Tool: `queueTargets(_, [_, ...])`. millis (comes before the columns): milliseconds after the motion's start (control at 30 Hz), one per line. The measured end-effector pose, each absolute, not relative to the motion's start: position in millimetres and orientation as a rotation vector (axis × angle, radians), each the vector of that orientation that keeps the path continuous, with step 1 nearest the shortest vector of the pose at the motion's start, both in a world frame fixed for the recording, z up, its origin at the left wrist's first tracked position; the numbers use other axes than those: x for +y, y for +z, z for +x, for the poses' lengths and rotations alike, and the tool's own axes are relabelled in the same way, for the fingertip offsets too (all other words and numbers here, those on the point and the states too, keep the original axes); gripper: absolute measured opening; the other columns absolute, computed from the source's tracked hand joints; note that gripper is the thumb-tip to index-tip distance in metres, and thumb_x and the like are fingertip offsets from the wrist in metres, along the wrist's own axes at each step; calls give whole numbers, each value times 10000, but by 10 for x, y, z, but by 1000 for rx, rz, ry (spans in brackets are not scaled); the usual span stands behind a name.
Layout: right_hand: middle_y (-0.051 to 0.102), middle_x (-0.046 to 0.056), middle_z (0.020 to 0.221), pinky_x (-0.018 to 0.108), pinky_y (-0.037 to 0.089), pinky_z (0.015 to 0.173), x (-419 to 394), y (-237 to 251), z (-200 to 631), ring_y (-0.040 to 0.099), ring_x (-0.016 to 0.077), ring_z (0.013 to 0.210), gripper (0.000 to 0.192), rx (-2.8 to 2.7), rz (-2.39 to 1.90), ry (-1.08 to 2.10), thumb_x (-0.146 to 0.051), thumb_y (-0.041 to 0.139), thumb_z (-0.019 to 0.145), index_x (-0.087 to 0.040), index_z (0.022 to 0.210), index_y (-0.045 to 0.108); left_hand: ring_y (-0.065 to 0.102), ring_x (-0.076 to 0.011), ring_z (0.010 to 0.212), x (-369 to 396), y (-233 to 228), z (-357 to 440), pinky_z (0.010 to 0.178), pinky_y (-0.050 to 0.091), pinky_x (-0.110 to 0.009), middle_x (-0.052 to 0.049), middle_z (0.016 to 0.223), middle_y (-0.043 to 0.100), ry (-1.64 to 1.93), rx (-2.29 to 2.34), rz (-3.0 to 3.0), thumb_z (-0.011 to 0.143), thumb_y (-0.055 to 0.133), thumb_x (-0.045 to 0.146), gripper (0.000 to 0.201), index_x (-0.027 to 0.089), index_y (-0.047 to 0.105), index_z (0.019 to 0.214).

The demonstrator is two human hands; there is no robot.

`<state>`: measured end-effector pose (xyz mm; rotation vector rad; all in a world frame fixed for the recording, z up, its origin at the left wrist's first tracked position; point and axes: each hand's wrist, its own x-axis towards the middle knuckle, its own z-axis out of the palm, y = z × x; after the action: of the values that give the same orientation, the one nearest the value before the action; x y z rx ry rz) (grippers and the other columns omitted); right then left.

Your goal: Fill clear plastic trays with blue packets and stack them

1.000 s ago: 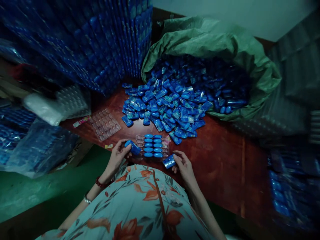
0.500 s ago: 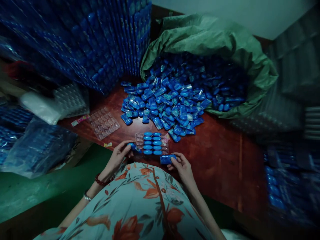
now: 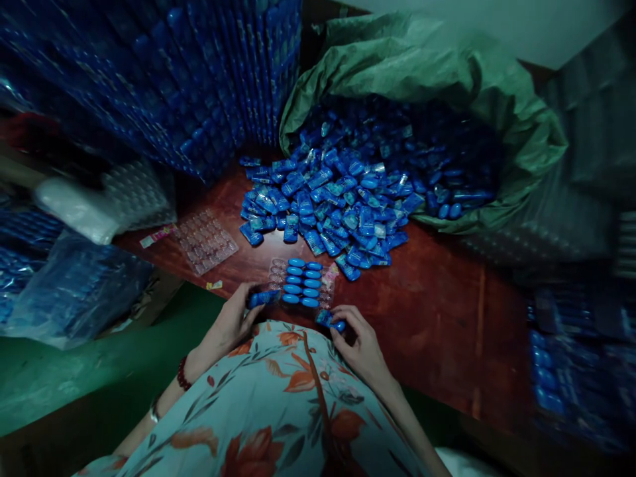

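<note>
A clear plastic blister tray (image 3: 277, 270) lies near the table's front edge, its two middle columns filled with blue oval pieces (image 3: 303, 283). At its left front corner my left hand (image 3: 237, 310) is closed on a small blue wrapped packet (image 3: 265, 298). My right hand (image 3: 356, 334) pinches another blue wrapped packet (image 3: 330, 320) by the tray's right front corner. A heap of similar blue packets (image 3: 322, 199) lies just beyond the tray. What exactly is inside the packets I cannot make out.
A green woven sack (image 3: 539, 142) spills packets onto the red-brown table (image 3: 437, 324). An unfilled blister tray (image 3: 206, 242) lies left, near stacked clear trays (image 3: 142, 199). Tall stacks of filled blue trays (image 3: 199, 86) stand behind. A blurred person's arm (image 3: 20, 169) shows at far left.
Both held packets have turned: the left one now lies more level, the right one is tilted down towards me. The fingers of both hands have shifted on them. The tray stays in place.
</note>
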<state>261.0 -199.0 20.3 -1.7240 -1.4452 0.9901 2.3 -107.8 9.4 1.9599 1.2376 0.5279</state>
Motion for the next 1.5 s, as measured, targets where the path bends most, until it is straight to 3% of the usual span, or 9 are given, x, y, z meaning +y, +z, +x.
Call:
queueTargets(100, [582, 84, 1064, 333, 470, 863, -2014, 191, 2595, 562, 194, 1000, 199, -1632, -1684, 906, -150, 461, 808, -196, 980, 552, 586, -152, 863, -1109, 184, 17, 779, 489, -264, -60, 963, 600, 505, 1098, 2076, 907, 459, 265, 240, 189, 516, 1127])
queueTargets(300, [491, 89, 1315, 390, 389, 1037, -2065, 93, 2590, 446, 193, 1236, 462, -1760, -1669, 878, -148, 366, 887, -234, 1341, 377, 592, -134, 890, -1173, 110, 108, 771, 493, -219, -68, 989, 595, 639, 875, 2273, 909, 481, 236, 251, 208, 554, 1148])
queueTargets(433, [522, 94, 1282, 390, 432, 990, -2078, 40, 2607, 510, 203, 1169, 458, -1597, -1779, 865, -195, 401, 880, -225, 1337, 390, 568, -152, 962, -1159, -32, 171, 808, 491, -253, -83, 1050, 583, 643, 755, 2395, 924, 433, 174, 328, 212, 482, 1246])
queueTargets(600, [654, 59, 898, 287, 525, 709, -2081, 9, 2647, 632, 165, 773, 269, -1291, -1891, 967, -248, 448, 860, -196, 1084, 586, 546, -180, 1001, -1115, -79, 184, 834, 488, -297, -106, 1061, 579, 571, 667, 2476, 935, 395, 170, 381, 193, 405, 1315])
queueTargets(667, [646, 62, 906, 279, 513, 715, -2072, -6, 2643, 625, 162, 787, 247, -1295, -1851, 964, -230, 411, 865, -196, 980, 627, 552, -165, 951, -1122, -110, 190, 799, 493, -277, -90, 1026, 578, 564, 702, 2474, 942, 381, 181, 364, 203, 411, 1304])
queueTargets(867, [637, 44, 894, 288, 502, 771, -2041, -9, 2588, 617, 150, 805, 362, -1370, -1800, 1105, -169, 356, 834, -189, 1110, 589, 548, -146, 835, -1170, -259, 221, 719, 494, -253, -61, 944, 572, 610, 838, 2578, 965, 298, 223, 324, 210, 456, 1247])
queueTargets(1067, [568, 56, 1225, 311, 421, 969, -1909, 176, 2549, 536, 169, 1112, 377, -1823, -1527, 1426, -311, 419, 925, -263, 1294, 479, 525, -155, 812, -1181, -198, 272, 674, 484, -243, -64, 904, 555, 503, 823, 2774, 964, 254, 206, 314, 174, 502, 1153])
queueTargets(1367, [627, 54, 1012, 284, 514, 766, -1817, 113, 2489, 610, 170, 905, 291, -2137, -1539, 992, -292, 410, 936, -250, 1190, 547, 523, -179, 943, -1125, -232, 282, 771, 506, -299, -95, 1012, 556, 483, 718, 2733, 957, 291, 194, 288, 178, 492, 1163])
queueTargets(1500, [627, 79, 1045, 296, 503, 849, -1893, 20, 2520, 598, 173, 971, 294, -1998, -1476, 734, -206, 415, 923, -204, 1195, 530, 531, -170, 922, -1152, -280, 267, 752, 507, -284, -72, 979, 550, 522, 786, 2658, 955, 296, 187, 318, 211, 465, 1223])
